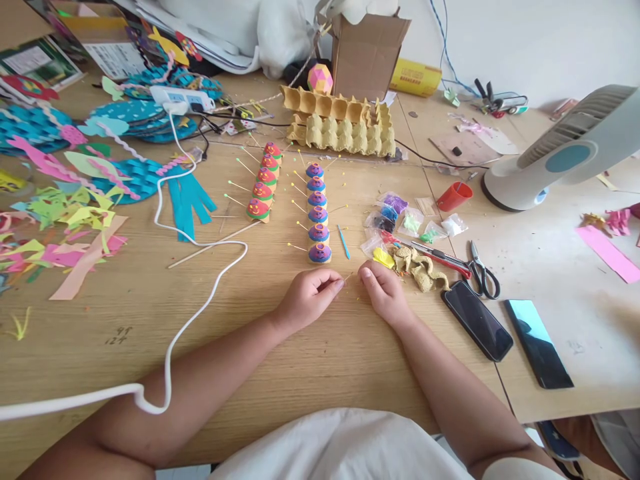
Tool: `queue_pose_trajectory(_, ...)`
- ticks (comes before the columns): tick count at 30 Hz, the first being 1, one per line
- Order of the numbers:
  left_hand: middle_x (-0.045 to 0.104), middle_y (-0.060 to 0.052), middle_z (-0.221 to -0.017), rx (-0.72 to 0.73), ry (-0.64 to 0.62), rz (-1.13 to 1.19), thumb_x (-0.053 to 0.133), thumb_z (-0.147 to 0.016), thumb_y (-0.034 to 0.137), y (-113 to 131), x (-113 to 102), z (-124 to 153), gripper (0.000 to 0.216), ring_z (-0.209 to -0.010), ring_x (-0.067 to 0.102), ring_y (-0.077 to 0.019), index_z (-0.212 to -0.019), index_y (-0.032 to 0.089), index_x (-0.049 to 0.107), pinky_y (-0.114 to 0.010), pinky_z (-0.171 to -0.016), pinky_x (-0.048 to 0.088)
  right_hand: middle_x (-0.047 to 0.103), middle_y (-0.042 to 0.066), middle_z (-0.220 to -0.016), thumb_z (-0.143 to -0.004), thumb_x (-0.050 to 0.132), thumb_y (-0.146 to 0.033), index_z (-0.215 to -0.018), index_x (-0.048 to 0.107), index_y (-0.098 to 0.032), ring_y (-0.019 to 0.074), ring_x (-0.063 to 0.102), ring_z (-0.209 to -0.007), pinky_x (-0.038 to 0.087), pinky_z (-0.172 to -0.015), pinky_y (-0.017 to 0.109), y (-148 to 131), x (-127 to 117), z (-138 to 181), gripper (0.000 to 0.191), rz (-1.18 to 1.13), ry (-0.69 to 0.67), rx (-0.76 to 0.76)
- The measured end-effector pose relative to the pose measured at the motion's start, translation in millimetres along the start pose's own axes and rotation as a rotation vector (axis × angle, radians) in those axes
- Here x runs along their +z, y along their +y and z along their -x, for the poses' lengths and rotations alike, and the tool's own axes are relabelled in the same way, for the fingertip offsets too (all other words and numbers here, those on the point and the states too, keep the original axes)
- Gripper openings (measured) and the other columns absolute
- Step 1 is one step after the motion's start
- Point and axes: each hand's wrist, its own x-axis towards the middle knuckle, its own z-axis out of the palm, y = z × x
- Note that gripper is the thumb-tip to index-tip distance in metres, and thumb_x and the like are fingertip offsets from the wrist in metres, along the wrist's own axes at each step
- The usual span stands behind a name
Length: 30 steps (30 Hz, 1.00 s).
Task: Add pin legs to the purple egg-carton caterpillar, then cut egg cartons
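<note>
My left hand (313,299) is closed in a pinch on a thin stick (349,277), which pokes out past the fingertips. Close by on the right, my right hand (384,293) has its thumb pressed to curled fingers; whatever it holds is hidden. Ahead of my hands stands a row of purple-and-blue egg-carton cups (319,215) with faces and thin sticks tipped with yellow balls. To its left is a red-and-green row (263,183), its sticks tipped in pale green. A small blue modelling tool (344,242) lies beside the purple row.
Clay packets (395,205), carton scraps (423,270), a utility knife (440,257), scissors (481,270) and two phones (479,321) lie right. Egg cartons (350,135) sit behind. A fan (565,157) stands far right. A white cable (207,303) crosses left, near paper scraps (55,233).
</note>
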Motion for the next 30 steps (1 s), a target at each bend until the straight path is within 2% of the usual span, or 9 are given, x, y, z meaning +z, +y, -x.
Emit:
queue_pose_trajectory(2, 0.065, 0.001, -0.067, 0.022, 0.0, -0.024, 0.059, -0.095, 0.031, -0.1, 0.3, -0.1, 0.021, -0.064, 0.06, -0.012, -0.082, 0.017, 0.068, -0.023, -0.063, 0.045, 0.059, 0.001, -0.076, -0.1, 0.053, -0.04, -0.083, 0.061, -0.021, 0.0145, 0.052, -0.069, 0.041, -0.066, 0.029, 0.9, 0.4, -0.1, 0.027, -0.002, -0.002, -0.001)
queue_pose_trajectory(5, 0.063, 0.001, -0.066, 0.047, 0.015, -0.049, 0.059, -0.094, 0.029, 0.1, 1.2, -0.3, 0.02, -0.062, 0.057, -0.0114, -0.081, 0.017, 0.067, -0.022, -0.061, 0.043, 0.058, 0.001, -0.072, -0.095, 0.061, -0.04, -0.085, 0.064, -0.022, 0.014, 0.05, -0.066, 0.04, -0.062, 0.028, 2.8, 1.2, 0.3, 0.021, 0.012, -0.009, 0.02)
queue_pose_trajectory(11, 0.059, 0.003, -0.064, 0.037, 0.019, -0.053, 0.06, -0.093, 0.027, -0.3, 1.9, -0.2, 0.019, -0.06, 0.052, -0.0101, -0.077, 0.017, 0.063, -0.021, -0.058, 0.04, 0.056, 0.0, -0.069, -0.095, 0.059, -0.031, -0.084, 0.066, -0.021, 0.0124, 0.048, -0.062, 0.039, -0.059, 0.027, 2.6, 0.7, -0.3, 0.016, 0.099, -0.006, -0.072)
queue_pose_trajectory(16, 0.057, 0.003, -0.064, 0.028, 0.005, -0.053, 0.059, -0.093, 0.027, -0.5, 1.1, 0.6, 0.019, -0.06, 0.05, -0.0095, -0.078, 0.016, 0.063, -0.021, -0.057, 0.038, 0.058, 0.0, -0.067, -0.095, 0.058, -0.03, -0.08, 0.067, -0.021, 0.0129, 0.05, -0.061, 0.04, -0.061, 0.027, 1.9, -0.8, -1.3, 0.019, 0.15, -0.006, -0.094)
queue_pose_trajectory(22, 0.057, 0.003, -0.063, 0.024, 0.007, -0.046, 0.06, -0.092, 0.027, 1.3, 1.0, 0.6, 0.019, -0.059, 0.05, -0.0096, -0.076, 0.016, 0.063, -0.021, -0.056, 0.038, 0.064, 0.002, -0.07, -0.095, 0.054, -0.031, -0.079, 0.068, -0.02, 0.0143, 0.056, -0.064, 0.043, -0.062, 0.027, 1.4, -1.2, 0.1, 0.024, 0.078, 0.008, -0.004)
queue_pose_trajectory(30, 0.056, 0.004, -0.062, 0.044, 0.017, -0.066, 0.06, -0.091, 0.025, -0.6, 2.1, -0.5, 0.017, -0.058, 0.05, -0.0092, -0.076, 0.017, 0.062, -0.021, -0.055, 0.038, 0.057, 0.0, -0.065, -0.092, 0.062, -0.037, -0.081, 0.069, -0.02, 0.0125, 0.047, -0.059, 0.037, -0.056, 0.026, 6.0, 0.2, 0.8, 0.021, 0.041, 0.024, 0.047)
